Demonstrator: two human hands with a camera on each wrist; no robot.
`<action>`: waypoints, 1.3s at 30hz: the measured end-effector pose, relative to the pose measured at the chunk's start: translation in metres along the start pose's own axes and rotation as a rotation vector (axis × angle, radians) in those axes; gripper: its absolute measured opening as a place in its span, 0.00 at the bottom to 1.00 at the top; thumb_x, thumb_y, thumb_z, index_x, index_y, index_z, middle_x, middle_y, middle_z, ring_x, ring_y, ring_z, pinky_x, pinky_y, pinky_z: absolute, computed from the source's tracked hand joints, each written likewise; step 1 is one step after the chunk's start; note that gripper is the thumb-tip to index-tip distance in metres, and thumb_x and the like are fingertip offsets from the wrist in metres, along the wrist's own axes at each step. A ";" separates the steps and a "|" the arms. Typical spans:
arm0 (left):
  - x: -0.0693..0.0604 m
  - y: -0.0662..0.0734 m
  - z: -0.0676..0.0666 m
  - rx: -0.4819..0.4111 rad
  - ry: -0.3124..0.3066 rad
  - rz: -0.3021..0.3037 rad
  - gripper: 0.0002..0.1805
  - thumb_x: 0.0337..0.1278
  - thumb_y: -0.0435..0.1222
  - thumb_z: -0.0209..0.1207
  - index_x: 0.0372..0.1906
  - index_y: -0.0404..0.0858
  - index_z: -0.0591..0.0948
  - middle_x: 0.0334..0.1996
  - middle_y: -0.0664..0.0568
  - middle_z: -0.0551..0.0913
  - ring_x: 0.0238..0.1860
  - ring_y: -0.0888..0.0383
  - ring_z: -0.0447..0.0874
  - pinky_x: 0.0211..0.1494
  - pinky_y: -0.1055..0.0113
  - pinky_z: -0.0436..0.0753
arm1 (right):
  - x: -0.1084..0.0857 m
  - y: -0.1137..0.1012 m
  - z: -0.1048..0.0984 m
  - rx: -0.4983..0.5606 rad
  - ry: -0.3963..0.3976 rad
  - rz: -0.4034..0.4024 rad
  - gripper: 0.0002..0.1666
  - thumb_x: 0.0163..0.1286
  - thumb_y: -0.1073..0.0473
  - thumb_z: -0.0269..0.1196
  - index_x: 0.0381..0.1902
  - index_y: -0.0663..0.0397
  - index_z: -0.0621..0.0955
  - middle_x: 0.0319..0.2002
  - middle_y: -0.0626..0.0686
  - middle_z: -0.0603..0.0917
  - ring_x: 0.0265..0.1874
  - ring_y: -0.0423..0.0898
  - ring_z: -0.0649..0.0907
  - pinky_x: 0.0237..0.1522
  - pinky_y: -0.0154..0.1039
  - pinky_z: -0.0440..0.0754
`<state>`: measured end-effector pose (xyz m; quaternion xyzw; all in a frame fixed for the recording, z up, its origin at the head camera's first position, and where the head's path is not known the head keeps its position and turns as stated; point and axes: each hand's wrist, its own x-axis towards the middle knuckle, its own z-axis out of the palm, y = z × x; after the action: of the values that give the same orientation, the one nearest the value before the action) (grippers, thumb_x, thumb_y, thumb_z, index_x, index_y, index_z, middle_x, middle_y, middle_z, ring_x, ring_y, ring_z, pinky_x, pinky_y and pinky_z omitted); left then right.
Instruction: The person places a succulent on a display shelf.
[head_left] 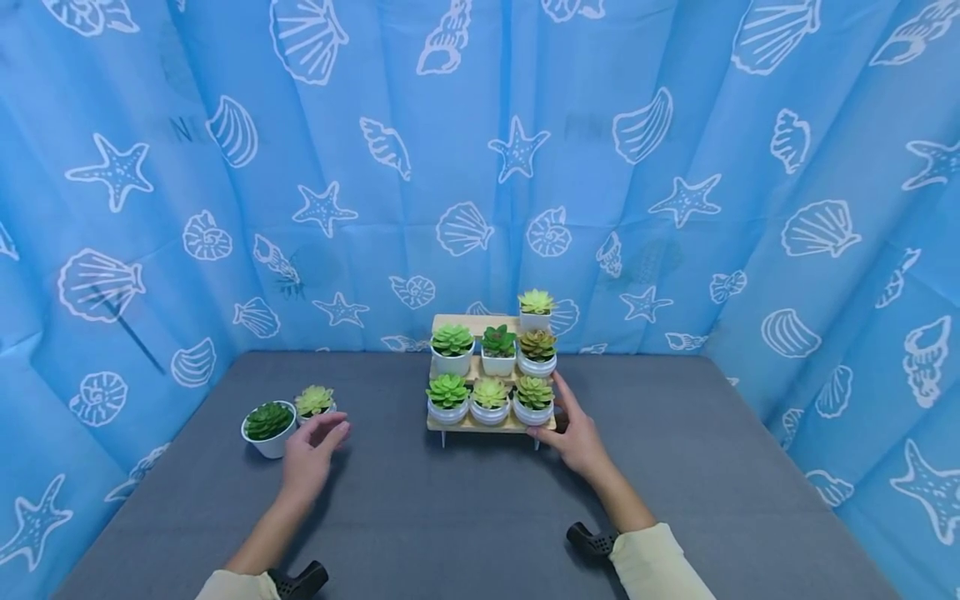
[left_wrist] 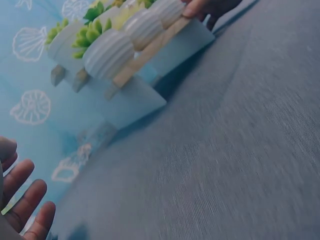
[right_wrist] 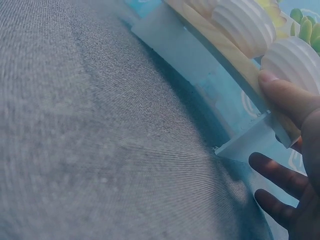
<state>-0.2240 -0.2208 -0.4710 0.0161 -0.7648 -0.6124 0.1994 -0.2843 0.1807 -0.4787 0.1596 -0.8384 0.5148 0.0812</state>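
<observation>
A tiered wooden plant stand (head_left: 483,320) with white legs holds several small potted succulents. Three pots fill its bottom step, among them one with a yellow-green succulent (head_left: 491,392). Another three stand on the middle step, and a single white square pot (head_left: 535,318) is at the right of the top one. My right hand (head_left: 583,443) grips the stand's front right corner; its thumb (right_wrist: 287,95) lies on the wooden edge beside a ribbed white pot (right_wrist: 292,62). To the left, my left hand (head_left: 307,462) is beside a light green succulent (head_left: 315,400), fingers relaxed; contact is unclear.
A dark green succulent in a round white pot (head_left: 268,429) stands at the left on the grey cloth-covered table (head_left: 450,517). A blue curtain (head_left: 480,150) with white shell and starfish prints hangs behind and along both sides.
</observation>
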 end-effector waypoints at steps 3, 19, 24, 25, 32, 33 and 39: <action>-0.005 -0.004 -0.010 0.020 0.033 -0.033 0.14 0.68 0.34 0.58 0.51 0.26 0.79 0.43 0.39 0.84 0.39 0.65 0.83 0.42 0.67 0.82 | 0.000 0.000 0.001 -0.006 -0.002 0.007 0.60 0.58 0.55 0.74 0.78 0.33 0.49 0.60 0.61 0.77 0.51 0.55 0.82 0.44 0.48 0.78; -0.015 -0.014 -0.044 0.047 0.459 -0.291 0.11 0.69 0.33 0.55 0.51 0.34 0.78 0.41 0.48 0.79 0.36 0.61 0.77 0.33 0.77 0.78 | -0.001 0.002 0.005 0.018 -0.003 0.024 0.61 0.57 0.57 0.74 0.78 0.32 0.49 0.60 0.60 0.77 0.49 0.54 0.82 0.41 0.44 0.80; -0.015 -0.018 -0.049 0.086 0.590 -0.344 0.09 0.69 0.32 0.54 0.50 0.40 0.78 0.44 0.52 0.77 0.38 0.60 0.73 0.35 0.76 0.73 | -0.001 0.001 0.006 0.024 0.000 0.023 0.61 0.57 0.57 0.74 0.78 0.31 0.50 0.59 0.59 0.78 0.50 0.54 0.82 0.44 0.46 0.80; -0.015 -0.019 -0.050 0.092 0.616 -0.346 0.09 0.68 0.32 0.54 0.50 0.41 0.78 0.44 0.53 0.76 0.38 0.61 0.73 0.35 0.76 0.72 | -0.001 0.001 0.006 0.022 0.001 0.022 0.61 0.57 0.57 0.74 0.78 0.31 0.50 0.59 0.59 0.78 0.50 0.54 0.82 0.44 0.46 0.80; -0.007 -0.033 -0.055 0.054 0.759 -0.321 0.20 0.63 0.29 0.57 0.57 0.47 0.77 0.51 0.55 0.75 0.40 0.69 0.70 0.39 0.78 0.69 | -0.001 0.000 0.004 0.023 0.010 0.024 0.61 0.56 0.58 0.75 0.78 0.30 0.50 0.59 0.59 0.77 0.50 0.54 0.82 0.44 0.47 0.80; -0.006 -0.034 -0.055 0.054 0.763 -0.324 0.21 0.63 0.29 0.58 0.59 0.48 0.75 0.53 0.55 0.75 0.42 0.68 0.71 0.40 0.77 0.69 | -0.001 0.000 0.003 0.025 0.010 0.024 0.61 0.56 0.58 0.75 0.78 0.31 0.50 0.59 0.59 0.77 0.50 0.54 0.82 0.44 0.47 0.79; -0.004 -0.027 -0.052 0.087 0.661 -0.345 0.34 0.64 0.29 0.57 0.72 0.46 0.62 0.69 0.48 0.64 0.65 0.51 0.66 0.62 0.56 0.70 | -0.001 -0.001 0.001 0.036 0.013 0.026 0.61 0.56 0.59 0.75 0.78 0.32 0.50 0.59 0.59 0.77 0.50 0.54 0.82 0.44 0.46 0.79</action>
<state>-0.2100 -0.2747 -0.4890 0.3500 -0.6706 -0.5657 0.3283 -0.2835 0.1793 -0.4786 0.1466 -0.8304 0.5321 0.0769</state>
